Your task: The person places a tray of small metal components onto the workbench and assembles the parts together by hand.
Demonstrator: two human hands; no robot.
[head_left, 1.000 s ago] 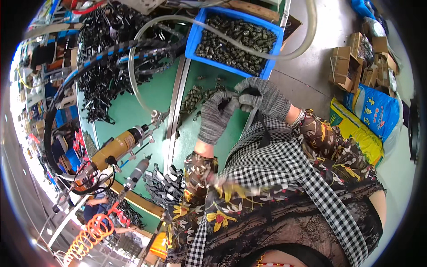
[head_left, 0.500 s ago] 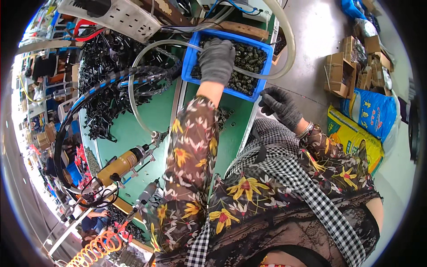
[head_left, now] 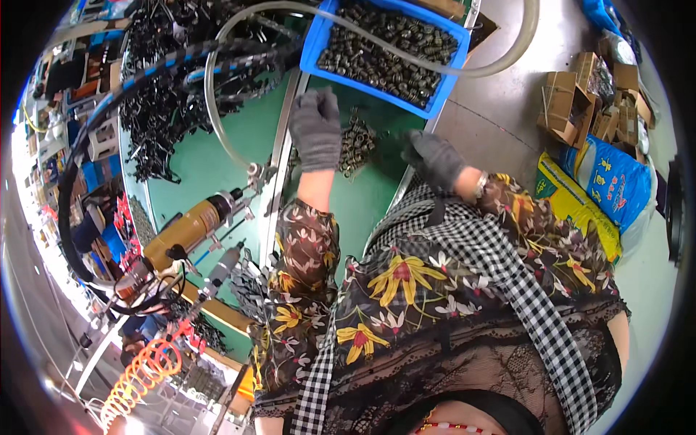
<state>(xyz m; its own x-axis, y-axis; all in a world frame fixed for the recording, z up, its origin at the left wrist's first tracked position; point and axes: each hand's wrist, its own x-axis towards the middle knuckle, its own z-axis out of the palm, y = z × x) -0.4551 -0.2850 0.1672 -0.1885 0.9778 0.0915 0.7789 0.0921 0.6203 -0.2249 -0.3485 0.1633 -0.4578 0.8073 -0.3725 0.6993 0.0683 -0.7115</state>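
My left hand [head_left: 317,132], in a grey knit glove, is over the green bench beside a pile of small metal rings [head_left: 356,147]. Its fingers look curled in, and whatever they may hold is hidden beneath them. On the pile's other side, at the bench's right edge, is my gloved right hand [head_left: 437,158]. Motion smears its fingertips, so their grip does not show. Beyond both hands, a blue bin [head_left: 310,54] is filled with small dark ring-shaped metal parts [head_left: 384,61].
A clear hose [head_left: 500,69] loops across the bin. To the left are a heap of black parts [head_left: 156,123], a gold-coloured pneumatic cylinder [head_left: 190,230] and a coiled orange air hose [head_left: 148,362]. Cardboard boxes [head_left: 562,105] and blue and yellow sacks [head_left: 616,177] lie on the right.
My left hand has come out of the blue bin and back toward me, down to the bench. My right hand has moved slightly left, toward the ring pile, which now shows more fully.
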